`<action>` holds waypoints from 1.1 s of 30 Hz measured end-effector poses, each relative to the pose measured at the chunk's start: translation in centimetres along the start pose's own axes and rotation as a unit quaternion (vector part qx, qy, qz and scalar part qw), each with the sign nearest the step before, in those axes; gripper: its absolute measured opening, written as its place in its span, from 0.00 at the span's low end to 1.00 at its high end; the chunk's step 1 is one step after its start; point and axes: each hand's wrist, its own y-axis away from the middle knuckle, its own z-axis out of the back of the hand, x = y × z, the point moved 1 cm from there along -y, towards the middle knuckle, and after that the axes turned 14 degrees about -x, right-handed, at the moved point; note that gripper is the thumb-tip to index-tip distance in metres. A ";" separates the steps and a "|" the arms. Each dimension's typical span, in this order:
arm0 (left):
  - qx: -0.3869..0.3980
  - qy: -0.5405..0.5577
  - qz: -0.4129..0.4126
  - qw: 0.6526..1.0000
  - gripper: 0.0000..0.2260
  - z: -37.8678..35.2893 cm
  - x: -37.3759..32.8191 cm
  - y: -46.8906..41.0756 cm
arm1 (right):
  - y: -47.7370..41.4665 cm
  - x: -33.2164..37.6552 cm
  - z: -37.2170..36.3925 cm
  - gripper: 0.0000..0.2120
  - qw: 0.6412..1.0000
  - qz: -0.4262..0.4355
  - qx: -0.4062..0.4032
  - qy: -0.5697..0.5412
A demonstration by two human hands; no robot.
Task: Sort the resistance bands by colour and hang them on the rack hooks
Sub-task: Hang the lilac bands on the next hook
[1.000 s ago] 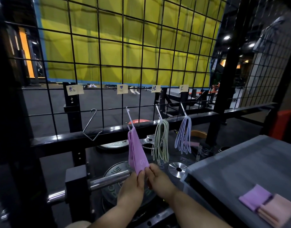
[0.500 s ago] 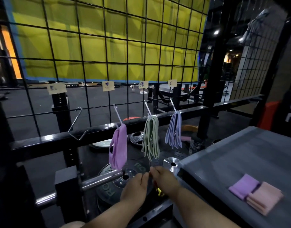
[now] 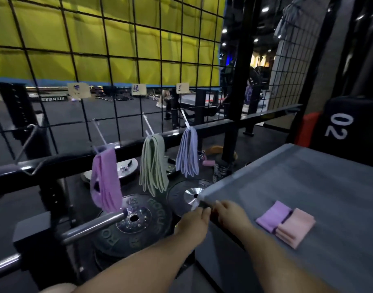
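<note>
Both hands have dropped from the purple bands (image 3: pixel 105 180) to the table (image 3: pixel 308 187) corner. 1 wire hook (image 3: pixel 25 144) at far left is bare. Purple, green bands (image 3: pixel 152 163) and blue bands (image 3: pixel 187 153) hang lengthwise, loops pointing down. The left hand (image 3: pixel 194 220) and right hand (image 3: pixel 230 214) meet, too blurred to tell their grip. 2 remain flat on the table: a folded purple band (image 3: pixel 273 215) and a pink band (image 3: pixel 295 228).
</note>
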 end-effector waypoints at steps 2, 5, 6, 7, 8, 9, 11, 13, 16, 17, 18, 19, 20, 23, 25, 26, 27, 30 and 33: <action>0.015 0.012 -0.011 1.000 0.19 -1.5 -1.9 -0.1 | -0.7 -2.2 1.4 0.13 0.998 0.007 -0.002 0.057; 0.044 0.012 -0.023 0.999 0.18 -3.9 -4.3 -0.3 | -1.0 -4.8 4.0 0.12 0.994 -0.011 -0.053 0.092; 0.057 -0.001 -0.031 0.998 0.18 -5.0 -4.9 -0.5 | -1.1 -5.6 4.8 0.11 0.992 -0.011 -0.071 0.107; 0.064 -0.016 -0.035 0.997 0.19 -5.9 -5.3 -0.6 | -1.3 -6.3 5.3 0.11 0.987 -0.004 -0.084 0.136; 0.066 -0.027 -0.038 0.997 0.19 -6.6 -5.7 -0.6 | -1.6 -6.8 5.6 0.10 0.980 0.007 -0.097 0.176; 0.070 -0.034 -0.038 0.996 0.19 -7.3 -6.2 -0.6 | -1.8 -7.3 5.9 0.09 0.967 0.020 -0.108 0.228; 0.074 -0.047 -0.048 0.995 0.18 -8.4 -6.7 -0.9 | -2.0 -7.7 6.1 0.10 0.932 0.038 -0.124 0.337; 0.090 -0.052 -0.051 0.993 0.17 -8.9 -7.1 -1.1 | -2.0 -8.6 5.6 0.12 0.908 0.029 -0.124 0.398; 0.117 -0.044 -0.035 0.992 0.17 -9.5 -7.4 -1.6 | -2.1 -9.7 5.1 0.15 0.889 0.027 -0.116 0.442; 0.122 -0.042 -0.032 0.991 0.16 -9.6 -7.3 -1.7 | -2.2 -10.0 5.1 0.15 0.885 0.033 -0.111 0.452; 0.123 -0.042 -0.031 0.991 0.16 -9.7 -7.2 -1.7 | -2.2 -10.0 5.1 0.15 0.879 0.042 -0.106 0.463; 0.124 -0.041 -0.030 0.991 0.15 -9.8 -7.1 -1.6 | -2.3 -10.1 5.1 0.15 0.874 0.051 -0.101 0.473; 0.124 -0.038 -0.031 0.991 0.14 -9.8 -6.9 -1.5 | -2.4 -10.0 5.1 0.14 0.870 0.061 -0.100 0.479; 0.129 -0.013 -0.035 0.991 0.12 -9.5 -6.3 -1.2 | -2.5 -9.6 5.0 0.13 0.873 0.064 -0.103 0.472; 0.126 0.001 -0.045 0.991 0.15 -9.0 -6.0 -1.1 | -2.5 -9.1 4.9 0.12 0.886 0.070 -0.119 0.442; 0.121 0.006 -0.057 0.991 0.18 -8.6 -5.7 -1.2 | -2.5 -8.6 5.0 0.12 0.899 0.074 -0.130 0.411; 0.118 0.008 -0.071 0.990 0.23 -8.2 -5.6 -1.2 | -2.4 -8.2 5.1 0.12 0.914 0.077 -0.141 0.372; 0.091 0.035 -0.110 0.989 0.30 -6.3 -5.1 -1.2 | -1.9 -6.4 5.0 0.10 0.947 0.075 -0.162 0.268; 0.051 0.078 -0.119 0.989 0.30 -4.8 -4.3 -1.1 | -1.2 -4.9 4.5 0.13 0.969 0.036 -0.159 0.185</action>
